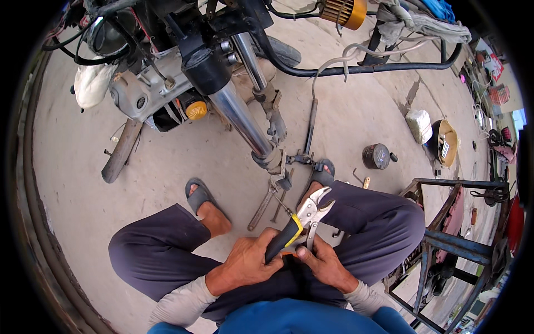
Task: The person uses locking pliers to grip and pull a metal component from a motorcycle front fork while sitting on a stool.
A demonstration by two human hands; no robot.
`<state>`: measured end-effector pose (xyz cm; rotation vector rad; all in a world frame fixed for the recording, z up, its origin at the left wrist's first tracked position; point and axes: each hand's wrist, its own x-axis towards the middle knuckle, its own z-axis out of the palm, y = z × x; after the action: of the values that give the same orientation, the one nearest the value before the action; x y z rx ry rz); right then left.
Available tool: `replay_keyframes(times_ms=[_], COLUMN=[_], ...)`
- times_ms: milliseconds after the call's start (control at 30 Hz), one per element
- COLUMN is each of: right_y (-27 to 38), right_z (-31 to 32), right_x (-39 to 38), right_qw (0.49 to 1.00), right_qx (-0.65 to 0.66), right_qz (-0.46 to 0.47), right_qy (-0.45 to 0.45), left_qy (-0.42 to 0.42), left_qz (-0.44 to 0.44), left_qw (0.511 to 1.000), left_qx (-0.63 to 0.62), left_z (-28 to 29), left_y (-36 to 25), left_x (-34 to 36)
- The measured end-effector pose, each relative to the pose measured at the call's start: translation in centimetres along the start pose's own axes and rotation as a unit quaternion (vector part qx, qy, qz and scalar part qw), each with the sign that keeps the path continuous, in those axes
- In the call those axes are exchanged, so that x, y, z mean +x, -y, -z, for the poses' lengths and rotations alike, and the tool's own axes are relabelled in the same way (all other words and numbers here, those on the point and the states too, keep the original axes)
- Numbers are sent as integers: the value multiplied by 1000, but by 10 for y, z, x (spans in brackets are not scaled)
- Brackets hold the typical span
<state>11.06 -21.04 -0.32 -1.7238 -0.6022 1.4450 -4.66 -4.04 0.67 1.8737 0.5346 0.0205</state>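
Observation:
Locking pliers [316,209] with metal jaws and a black-and-yellow grip are between my hands, over my lap. My left hand [245,261] is closed round the black-and-yellow handle. On the other, bare metal handle, my right hand [328,264] is closed with thumb and fingers. The jaws point up and away from me, apart, with nothing seen between them. Just beyond hangs the lower end of a motorcycle fork leg [239,117], its shiny tube slanting down toward me. A wrench [261,207] lies on the floor under the fork's end.
Engine parts with an orange round cover [196,110] hang at upper left. A black bar frame [384,69] spans the upper right. On the floor stand a dark tin [376,156], a white block [419,126] and a tan bowl [446,143]. At right is a blue metal frame [459,246].

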Motion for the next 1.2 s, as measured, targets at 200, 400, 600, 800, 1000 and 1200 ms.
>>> replay_keyframes(times_ms=[200, 400, 600, 800, 1000, 1200], right_y=[9, 30, 49, 49, 38, 54], right_z=[-10, -24, -39, -50, -79, -93], right_x=[8, 26, 32, 28, 27, 33], right_qw=[998, 998, 996, 998, 970, 923], right_qx=[23, -42, -59, 36, 240, 373], right_qz=[56, 40, 3, 6, 35, -35], right_qy=[0, 28, 61, 51, -21, -85], left_qy=[-10, 7, -44, -74, -92, -96], left_qz=[-40, 6, -46, -87, -116, -68], left_qw=[999, 1000, 998, 993, 988, 988], left_qx=[-11, 8, -5, -13, 49, 103], left_z=[-9, 1, 0, 0, 21, 58], left_y=[-10, -15, -5, 0, -11, -9], left_x=[-11, -21, -31, -40, -49, -60])
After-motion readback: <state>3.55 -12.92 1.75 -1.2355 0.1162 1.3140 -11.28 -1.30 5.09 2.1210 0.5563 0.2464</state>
